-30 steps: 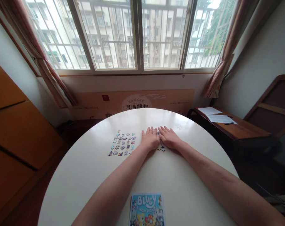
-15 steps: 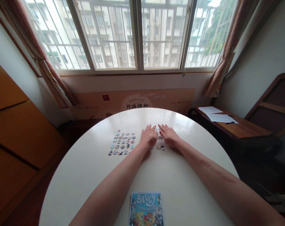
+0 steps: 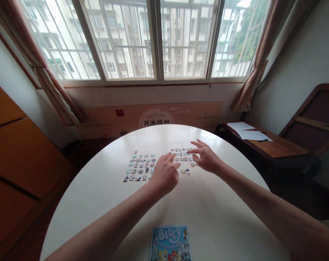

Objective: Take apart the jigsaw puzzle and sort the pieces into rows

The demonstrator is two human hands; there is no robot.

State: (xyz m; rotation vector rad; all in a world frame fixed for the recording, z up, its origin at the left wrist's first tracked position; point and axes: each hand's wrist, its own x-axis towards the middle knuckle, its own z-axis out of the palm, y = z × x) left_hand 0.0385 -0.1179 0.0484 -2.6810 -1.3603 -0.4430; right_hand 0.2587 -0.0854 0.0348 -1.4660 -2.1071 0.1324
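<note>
Jigsaw pieces lie on a round white table (image 3: 99,214) in two groups. The left group (image 3: 140,171) is set out in loose rows, and my left hand (image 3: 165,173) covers part of its right edge. That hand has its fingers apart and hovers between the groups, fingertips near the left side of the right group (image 3: 184,159). My right hand (image 3: 206,156) is at the right side of that group, fingers spread, with fingertips over or touching the outermost pieces; contact is unclear. A few pieces, including a yellowish one (image 3: 183,171), lie below the right group.
A blue booklet or box lid marked "Bluey" (image 3: 170,243) lies at the table's near edge. Beyond the table are a printed panel (image 3: 99,119) and barred windows. A wooden side table (image 3: 262,148) with papers (image 3: 253,135) stands to the right, orange cabinets (image 3: 12,156) to the left.
My hands have moved apart from over the right group: the left one back toward me and slightly left, the right one to the right. More pieces of that group now show.
</note>
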